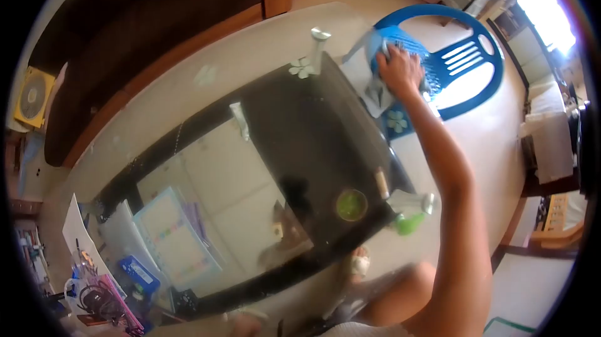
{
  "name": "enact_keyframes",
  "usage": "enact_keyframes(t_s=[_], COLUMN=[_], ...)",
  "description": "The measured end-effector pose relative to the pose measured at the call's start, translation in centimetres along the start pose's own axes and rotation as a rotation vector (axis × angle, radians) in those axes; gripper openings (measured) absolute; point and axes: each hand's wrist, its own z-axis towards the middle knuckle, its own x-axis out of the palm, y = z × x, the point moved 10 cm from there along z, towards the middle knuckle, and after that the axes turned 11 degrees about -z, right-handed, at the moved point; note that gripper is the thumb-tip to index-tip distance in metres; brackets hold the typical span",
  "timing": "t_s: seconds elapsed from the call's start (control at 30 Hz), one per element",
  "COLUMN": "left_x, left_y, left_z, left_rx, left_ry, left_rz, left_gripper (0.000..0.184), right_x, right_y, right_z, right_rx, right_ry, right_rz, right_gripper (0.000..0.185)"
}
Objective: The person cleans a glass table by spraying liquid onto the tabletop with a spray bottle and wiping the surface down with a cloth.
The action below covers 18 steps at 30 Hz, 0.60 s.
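My right hand reaches out to the far right end of the glass-topped table. Its fingers are bunched over a grey-white cloth, which spreads out to the left and below the hand. Beyond and partly behind the cloth is a blue plastic chair with a slotted back. I cannot tell exactly where the glass ends against the chair seat. A flower decal shows just below the cloth. My left hand is not in view.
Papers, a blue packet and a clutter of cables fill the table's lower left. A round green item shows near the front right. A brown sofa runs along the far side. My sandaled foot is below.
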Motion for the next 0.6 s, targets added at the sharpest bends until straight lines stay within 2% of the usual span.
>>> enact_keyframes(t_s=[0.1,0.23,0.33,0.43,0.47,0.5,0.53,0.6], left_x=[0.0,-0.5,-0.8,-0.9,-0.6,-0.5,-0.4,-0.4], left_y=[0.2,-0.4,-0.7,-0.5,-0.5,-0.7,-0.9,-1.2], left_z=[-0.3,-0.3,-0.1,0.7,1.0,1.0,1.1,0.9], left_rx=[0.02,0.042,0.039,0.021,0.012,0.018,0.023,0.022], left_ry=[-0.031,-0.054,-0.057,-0.037,-0.02,-0.008,0.006,0.036], left_rz=[0.001,-0.012,-0.012,-0.015,-0.021,-0.015,-0.014,-0.014], left_gripper=[0.053,0.052,0.052,0.052,0.052,0.052,0.052,0.052], right_x=[2.6,3.4,2.9,1.2,-0.5,-3.0,-5.7,-11.9], right_y=[6.8,12.4,17.0,25.7,29.4,33.0,36.0,41.4], right_z=[7.8,12.5,10.8,3.4,-0.5,-5.6,-10.8,-26.5], right_rx=[-0.007,-0.014,-0.256,-0.559,-0.651,-0.815,-1.027,-1.412], right_ry=[0.112,0.09,0.018,0.072,-0.038,-0.107,0.032,-0.073], right_rz=[-0.01,0.013,-0.047,-0.081,-0.074,0.002,0.039,0.159], right_gripper=[0.053,0.052,0.05,0.046,0.047,0.039,0.034,0.025])
